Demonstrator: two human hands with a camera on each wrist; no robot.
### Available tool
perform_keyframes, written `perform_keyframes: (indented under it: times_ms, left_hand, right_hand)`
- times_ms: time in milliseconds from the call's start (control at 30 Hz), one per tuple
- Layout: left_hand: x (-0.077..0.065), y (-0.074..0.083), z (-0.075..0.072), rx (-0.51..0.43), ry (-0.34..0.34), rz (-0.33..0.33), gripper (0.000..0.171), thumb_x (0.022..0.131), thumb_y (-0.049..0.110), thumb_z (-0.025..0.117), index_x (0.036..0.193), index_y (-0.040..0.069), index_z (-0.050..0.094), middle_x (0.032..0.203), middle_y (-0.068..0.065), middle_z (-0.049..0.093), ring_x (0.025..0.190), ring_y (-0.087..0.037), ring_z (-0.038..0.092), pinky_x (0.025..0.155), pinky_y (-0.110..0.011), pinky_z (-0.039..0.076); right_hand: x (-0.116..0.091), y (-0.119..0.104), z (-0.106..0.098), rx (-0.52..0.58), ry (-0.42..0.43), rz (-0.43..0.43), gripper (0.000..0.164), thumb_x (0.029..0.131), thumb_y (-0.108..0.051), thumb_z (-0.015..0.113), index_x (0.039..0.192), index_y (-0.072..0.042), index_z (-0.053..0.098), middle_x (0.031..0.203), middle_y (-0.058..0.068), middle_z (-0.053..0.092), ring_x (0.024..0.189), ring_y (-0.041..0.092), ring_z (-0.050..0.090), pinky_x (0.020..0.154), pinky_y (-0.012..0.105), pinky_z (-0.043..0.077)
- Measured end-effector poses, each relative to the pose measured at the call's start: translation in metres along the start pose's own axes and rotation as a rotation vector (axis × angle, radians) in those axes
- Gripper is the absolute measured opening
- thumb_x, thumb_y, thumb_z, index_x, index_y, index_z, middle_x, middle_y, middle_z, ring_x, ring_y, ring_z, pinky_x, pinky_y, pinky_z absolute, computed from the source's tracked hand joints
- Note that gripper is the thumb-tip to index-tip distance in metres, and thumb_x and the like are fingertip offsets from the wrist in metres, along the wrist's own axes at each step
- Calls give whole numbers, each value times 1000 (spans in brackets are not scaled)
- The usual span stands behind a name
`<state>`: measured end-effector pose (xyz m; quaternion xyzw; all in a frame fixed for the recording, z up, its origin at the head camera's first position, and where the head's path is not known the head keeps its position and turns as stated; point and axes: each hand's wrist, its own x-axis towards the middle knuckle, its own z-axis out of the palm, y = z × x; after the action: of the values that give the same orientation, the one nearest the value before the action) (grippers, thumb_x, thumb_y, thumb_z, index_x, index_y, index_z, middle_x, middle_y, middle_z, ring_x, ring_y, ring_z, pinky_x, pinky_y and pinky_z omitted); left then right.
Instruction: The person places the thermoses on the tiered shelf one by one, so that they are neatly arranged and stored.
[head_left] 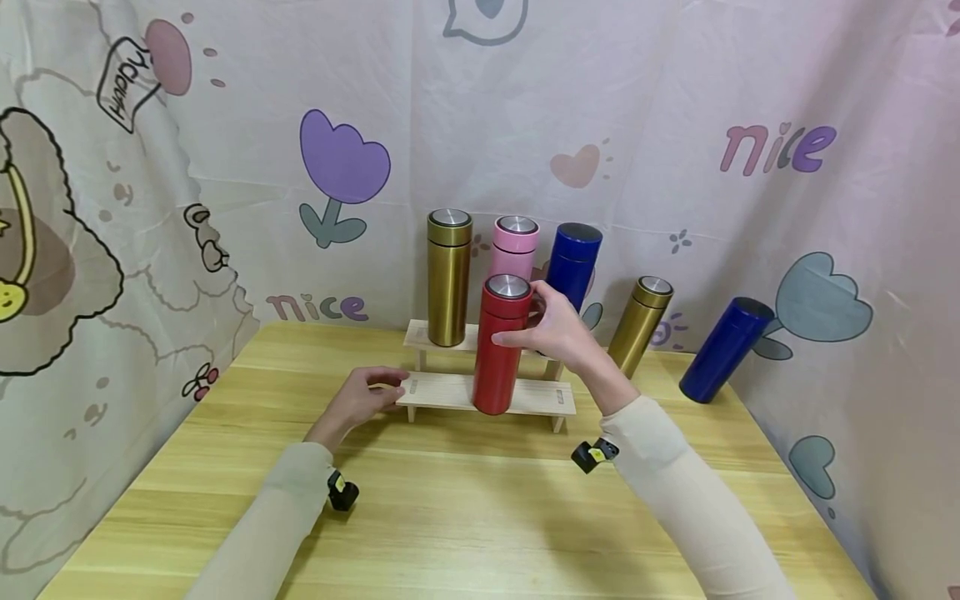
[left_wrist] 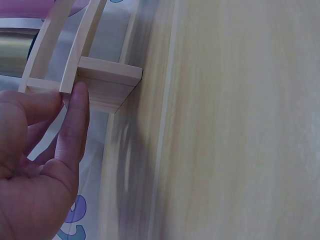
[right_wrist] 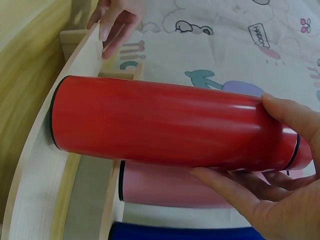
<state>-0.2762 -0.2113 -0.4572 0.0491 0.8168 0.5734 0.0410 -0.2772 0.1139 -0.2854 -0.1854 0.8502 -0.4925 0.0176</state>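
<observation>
My right hand (head_left: 562, 333) grips a red thermos flask (head_left: 498, 367) near its top, thumb on one side and fingers on the other. The flask is upright, its base on the front step of a two-step wooden stand (head_left: 444, 393); the right wrist view shows the base at the board. With thumb and fingers, my left hand (head_left: 358, 402) pinches the left end of that front board (left_wrist: 75, 65). On the rear step stand a gold flask (head_left: 447, 287), a pink flask (head_left: 514, 242) partly behind the red one, and a blue flask (head_left: 573, 262).
Right of the stand, another gold flask (head_left: 639, 329) and another blue flask (head_left: 724, 350) stand on the wooden table (head_left: 450, 517). A printed curtain (head_left: 465, 125) hangs behind and at both sides. Each wrist wears a small black camera (head_left: 342, 492).
</observation>
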Motion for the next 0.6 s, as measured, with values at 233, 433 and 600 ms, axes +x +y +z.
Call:
perform_keyframes:
  times_ms: [233, 433, 600]
  left_hand:
    - [1, -1, 0, -7, -1, 1, 38, 99, 6, 66, 136, -2, 63, 134, -26, 62, 94, -15, 69, 84, -30, 64]
    - [1, 0, 0, 16, -1, -2, 37, 100, 5, 65, 136, -3, 63, 134, -27, 62, 96, -15, 69, 82, -26, 63]
    - [2, -3, 0, 14, 4, -7, 37, 99, 6, 66, 135, -1, 65, 134, -26, 62, 96, -16, 69, 82, -26, 63]
  right_hand:
    - [6, -5, 12, -18, 11, -9, 72, 78, -21, 89, 140, -14, 51, 128, 11, 68, 118, 30, 65, 91, 45, 62]
    - [11, -9, 23, 44, 3, 1, 73, 79, -19, 89, 141, -12, 49, 129, 13, 66, 118, 31, 65, 82, 45, 65]
    - [16, -10, 31, 50, 7, -2, 73, 79, -20, 89, 139, -11, 49, 129, 13, 67, 117, 31, 66, 80, 46, 66]
